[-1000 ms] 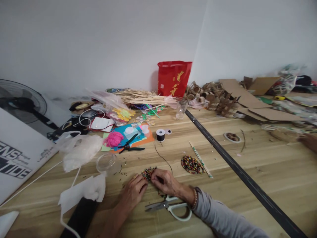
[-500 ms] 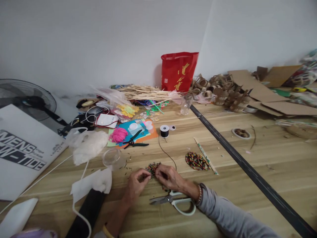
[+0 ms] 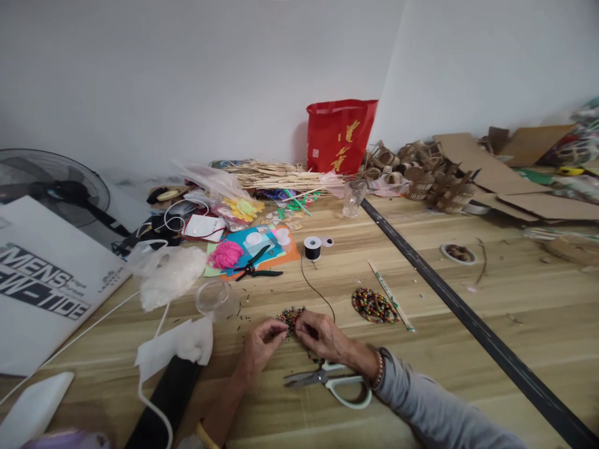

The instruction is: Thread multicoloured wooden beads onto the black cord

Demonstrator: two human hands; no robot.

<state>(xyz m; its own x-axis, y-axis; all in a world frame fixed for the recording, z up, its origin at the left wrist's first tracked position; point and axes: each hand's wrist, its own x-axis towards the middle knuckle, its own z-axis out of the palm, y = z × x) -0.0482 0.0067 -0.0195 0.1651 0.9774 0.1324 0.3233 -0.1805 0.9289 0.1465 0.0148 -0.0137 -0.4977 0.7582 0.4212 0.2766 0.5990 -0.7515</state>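
Small multicoloured beads [image 3: 289, 315] lie in a pile on the table just beyond my fingertips. My left hand [image 3: 262, 342] is closed in a pinch at the pile's near left side; what sits between its fingers is too small to name. Over the pile's right side, my right hand [image 3: 322, 333] is also closed in a pinch, its fingertips partly hidden. A black cord [image 3: 317, 288] runs from a spool [image 3: 312, 249] to behind my right hand. Part of a beaded strand [image 3: 314, 357] shows below that hand. Scissors with pale handles [image 3: 349, 386] lie beneath my right wrist.
Right of my hands lie a coiled bead strand [image 3: 374, 305] and a thin patterned stick [image 3: 390, 294]. Black-handled pruners [image 3: 257, 265], pink yarn [image 3: 225, 255] and a clear plastic jar [image 3: 213, 298] are at left. A black strip [image 3: 440, 287] crosses the table.
The whole view has shifted very slightly. Both hands keep nearly the same pinched pose by the bead pile.
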